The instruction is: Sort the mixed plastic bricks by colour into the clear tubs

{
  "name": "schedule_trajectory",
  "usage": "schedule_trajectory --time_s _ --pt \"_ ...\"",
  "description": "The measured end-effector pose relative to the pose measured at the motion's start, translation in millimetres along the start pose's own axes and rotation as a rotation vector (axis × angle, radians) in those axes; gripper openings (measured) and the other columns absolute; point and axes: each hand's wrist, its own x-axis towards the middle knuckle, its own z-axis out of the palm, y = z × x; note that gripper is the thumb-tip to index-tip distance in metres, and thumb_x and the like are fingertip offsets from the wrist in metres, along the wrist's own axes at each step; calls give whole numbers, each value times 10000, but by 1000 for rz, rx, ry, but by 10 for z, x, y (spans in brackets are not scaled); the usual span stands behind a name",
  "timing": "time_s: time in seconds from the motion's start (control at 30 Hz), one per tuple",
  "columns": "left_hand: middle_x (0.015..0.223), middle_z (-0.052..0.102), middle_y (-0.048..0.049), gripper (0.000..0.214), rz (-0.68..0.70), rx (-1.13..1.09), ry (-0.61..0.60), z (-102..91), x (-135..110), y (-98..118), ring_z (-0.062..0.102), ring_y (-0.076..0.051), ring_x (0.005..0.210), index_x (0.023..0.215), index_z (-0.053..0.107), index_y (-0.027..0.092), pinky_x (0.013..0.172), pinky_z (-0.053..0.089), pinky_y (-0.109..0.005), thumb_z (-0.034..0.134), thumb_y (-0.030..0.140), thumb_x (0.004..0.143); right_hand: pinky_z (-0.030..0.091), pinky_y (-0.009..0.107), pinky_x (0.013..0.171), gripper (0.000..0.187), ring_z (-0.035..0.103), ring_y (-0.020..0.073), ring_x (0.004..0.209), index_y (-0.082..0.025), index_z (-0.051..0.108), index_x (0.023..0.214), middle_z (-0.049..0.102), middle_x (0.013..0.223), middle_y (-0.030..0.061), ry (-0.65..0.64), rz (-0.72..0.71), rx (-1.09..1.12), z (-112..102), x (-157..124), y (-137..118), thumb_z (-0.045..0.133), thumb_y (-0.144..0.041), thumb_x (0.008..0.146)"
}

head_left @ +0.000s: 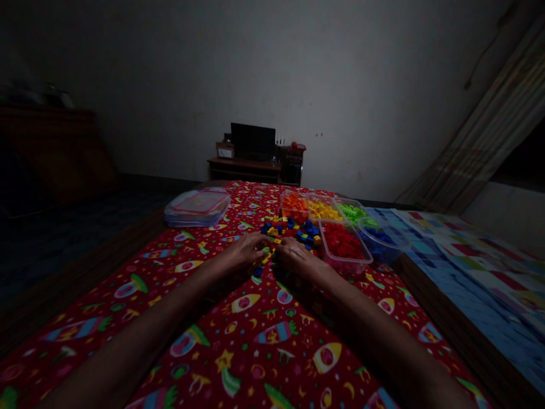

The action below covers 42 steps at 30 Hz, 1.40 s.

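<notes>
Head view: left hand (242, 254) and right hand (300, 258) close together, any grip hidden, working among loose plastic bricks (289, 230) just left of the clear tub of red bricks (324, 247), next move calling for one brick lifted free.

on the red rocket-print bedsheet (238, 341), toward its far left corner, a stack of clear plastic lids (197, 207); past its far edge, a low wooden shelf (244, 168) with a dark screen (252, 141) and a cardboard box (225, 150); right of it, a patchwork quilt (477, 255) and a slanting striped curtain (481, 125).
</notes>
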Motion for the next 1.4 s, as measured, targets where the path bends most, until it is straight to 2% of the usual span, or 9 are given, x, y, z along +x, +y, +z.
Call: schedule_trajectory --time_s 0.1,0.2,0.33,0.47,0.67,0.87,1.0,1.23,1.4 --pt "948 665 -56 239 11 -2 -8 -37 8 49 615 -181 884 972 672 183 797 477 -260 587 228 753 395 294 819 224 480 176 934 -151 556 1029 553 988 91 -33 50 -15 -42 -5 15 455 -94 838" --pt "884 659 -54 149 35 -10 -27 -144 40 104 610 -177 835 841 690 170 750 470 -250 595 222 739 370 246 703 136 479 140 762 -129 581 924 561 836 59 -121 178 -12 -265 94 -25 476 -112 838" --pt "697 655 -5 114 3 -22 -299 -321 6 201 596 -143 644 739 689 179 575 418 -203 584 167 697 311 226 627 143 444 112 663 -118 593 863 554 746 37 -129 268 13 -565 212 -152 451 -131 865" --pt "654 660 7 161 -95 112 -468 -358 -115 360 557 -136 543 782 694 218 456 334 -194 649 192 630 294 238 607 163 438 115 627 -125 595 781 540 680 31 -188 279 -50 -532 186 -211 474 -178 877" --pt "653 630 -15 117 -55 224 -326 -255 -154 438 556 -147 561 724 668 198 462 321 -213 634 116 647 339 261 783 96 494 159 842 -143 603 890 595 891 87 -85 134 -173 -224 3 -190 509 -155 875" --pt "719 638 -10 63 81 48 -227 -107 -119 539 576 -152 645 784 632 202 589 422 -225 575 214 760 349 268 766 102 514 165 831 -147 623 888 611 884 85 -180 178 -187 -300 23 -222 526 -149 857" --pt "726 620 -36 70 41 81 -137 93 -182 670 563 -168 640 772 609 193 596 426 -258 554 228 795 342 256 732 99 514 155 812 -116 630 887 606 852 83 -174 248 -162 -354 82 -152 575 -135 807" --pt "730 608 -29 148 71 49 -81 212 -251 600 537 -144 635 772 603 183 594 416 -244 523 293 830 234 213 509 287 343 66 514 -132 536 599 377 524 -54 -77 538 400 -550 228 12 536 -344 793" --pt "605 622 2 260 -35 -109 -132 -72 -62 451 528 -117 550 695 653 156 509 366 -208 511 344 805 205 183 405 325 278 38 418 -172 442 589 370 498 -70 82 839 1083 -529 295 -16 576 -433 728"
